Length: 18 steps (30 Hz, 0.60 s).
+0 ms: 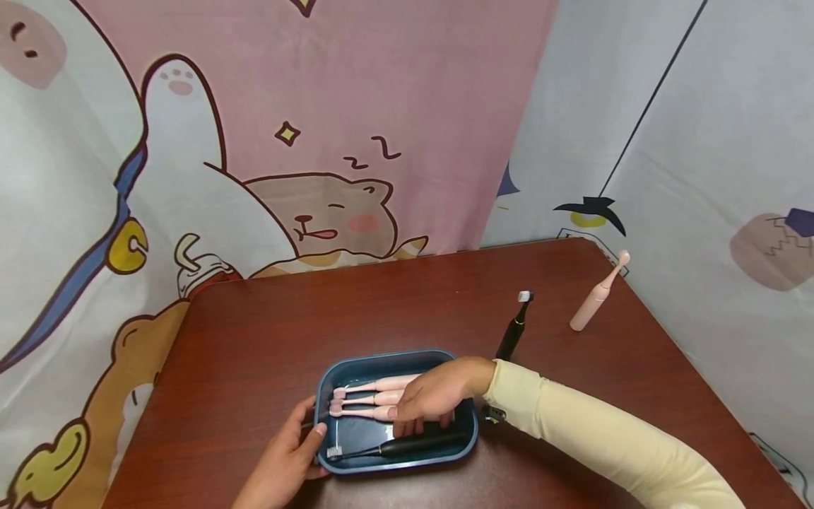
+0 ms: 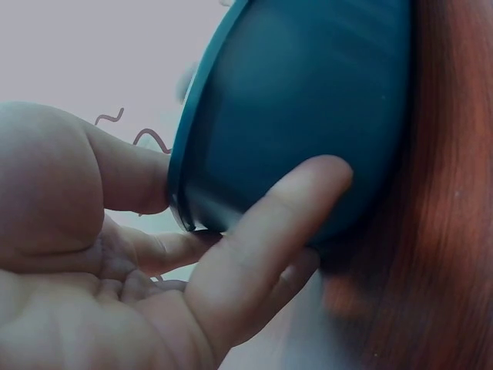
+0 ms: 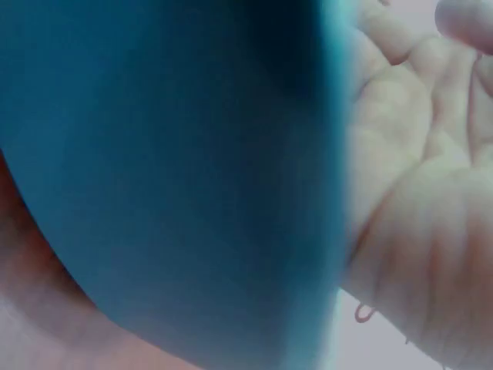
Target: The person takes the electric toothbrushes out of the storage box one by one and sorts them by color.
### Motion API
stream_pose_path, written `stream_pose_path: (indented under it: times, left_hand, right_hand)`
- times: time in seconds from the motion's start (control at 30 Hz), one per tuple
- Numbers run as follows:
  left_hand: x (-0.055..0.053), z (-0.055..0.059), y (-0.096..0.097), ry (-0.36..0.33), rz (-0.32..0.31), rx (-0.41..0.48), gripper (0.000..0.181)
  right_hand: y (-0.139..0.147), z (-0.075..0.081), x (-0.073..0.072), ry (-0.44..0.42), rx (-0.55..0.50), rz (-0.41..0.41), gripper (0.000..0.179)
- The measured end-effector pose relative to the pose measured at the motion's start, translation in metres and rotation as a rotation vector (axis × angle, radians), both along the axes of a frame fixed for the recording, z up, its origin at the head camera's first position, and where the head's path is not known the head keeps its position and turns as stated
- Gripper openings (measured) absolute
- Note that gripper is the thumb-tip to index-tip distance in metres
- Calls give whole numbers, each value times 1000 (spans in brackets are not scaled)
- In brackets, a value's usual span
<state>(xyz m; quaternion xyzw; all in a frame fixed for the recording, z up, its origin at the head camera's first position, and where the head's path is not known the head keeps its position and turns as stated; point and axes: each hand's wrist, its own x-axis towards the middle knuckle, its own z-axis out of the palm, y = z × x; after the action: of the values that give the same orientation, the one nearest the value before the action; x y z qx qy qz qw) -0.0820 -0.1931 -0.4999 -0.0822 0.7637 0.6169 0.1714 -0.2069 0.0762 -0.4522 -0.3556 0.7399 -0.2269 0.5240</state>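
Fingers and thumb of your left hand (image 1: 286,454) pinch the left end of the blue tray (image 1: 381,366); your right hand (image 1: 439,389) covers three pink toothbrushes (image 1: 384,399) inside, its hold unclear. Nearer you lies a black toothbrush (image 1: 413,445). Rightward on the table (image 1: 254,332) lie a separate black brush (image 1: 511,338) and a lone pink brush (image 1: 591,305).

The head camera looks forward and down, far enough back to take in the worktop (image 1: 267,318), both hands (image 1: 445,389) and the patterned backdrop (image 1: 432,106). The left-wrist camera faces the tray's (image 2: 300,100) outer wall sideways, close up; the right-wrist one is nearer still. All three share the tray.
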Motion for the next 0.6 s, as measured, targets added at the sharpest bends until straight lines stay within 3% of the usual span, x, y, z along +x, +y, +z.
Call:
stream_pose_path:
  times: [0.27, 0.43, 0.6]
  left_hand:
    - [0, 2, 1, 11, 18, -33, 50]
    - [0, 2, 1, 5, 12, -7, 50]
    - [0, 2, 1, -2, 5, 19, 51]
  right_hand:
    - [0, -10, -3, -112, -9, 0, 37]
    - [0, -17, -9, -224, -83, 127, 31]
    - [1, -25, -13, -332, -203, 206, 41]
